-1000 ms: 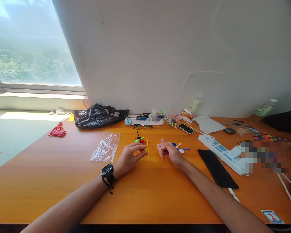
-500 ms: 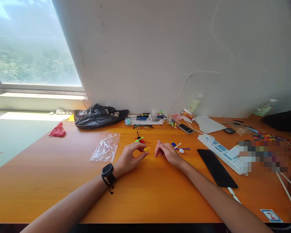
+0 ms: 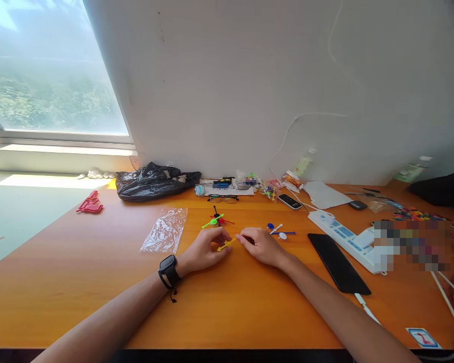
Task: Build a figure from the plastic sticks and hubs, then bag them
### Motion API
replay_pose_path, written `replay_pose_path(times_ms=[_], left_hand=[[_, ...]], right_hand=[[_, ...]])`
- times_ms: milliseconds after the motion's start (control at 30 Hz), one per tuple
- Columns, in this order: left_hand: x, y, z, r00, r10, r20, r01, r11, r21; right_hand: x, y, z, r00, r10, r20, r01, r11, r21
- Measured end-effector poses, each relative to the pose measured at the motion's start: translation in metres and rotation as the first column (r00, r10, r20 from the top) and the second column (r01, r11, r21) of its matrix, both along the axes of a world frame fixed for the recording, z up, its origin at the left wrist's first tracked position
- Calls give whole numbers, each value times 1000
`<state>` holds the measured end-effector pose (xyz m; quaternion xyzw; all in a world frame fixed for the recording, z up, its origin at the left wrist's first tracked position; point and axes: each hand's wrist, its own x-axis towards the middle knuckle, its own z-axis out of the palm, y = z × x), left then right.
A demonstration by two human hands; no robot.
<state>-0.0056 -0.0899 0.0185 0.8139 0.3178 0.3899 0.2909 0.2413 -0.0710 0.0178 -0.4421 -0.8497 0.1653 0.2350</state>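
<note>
— Well, state of the hands?
— I see the left hand curled, thumb and fingers pinched on a yellow stick. The right hand is half closed, fingertips at the stick's other end; whether it grips, I cannot tell.
— Location?
— Low over the table, between both hands, near the green piece.
</note>
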Motion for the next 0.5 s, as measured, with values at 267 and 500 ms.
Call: replay_pose_path(times_ms=[267, 500], left_hand=[[2, 3, -12, 978, -92, -187, 117, 985, 127], [0, 6, -10, 978, -41, -204, 89, 969, 232]], right_hand=[[6, 4, 6, 987, -126, 96, 116, 988, 104], [48, 27, 22, 893, -425, 146, 376, 885, 274]])
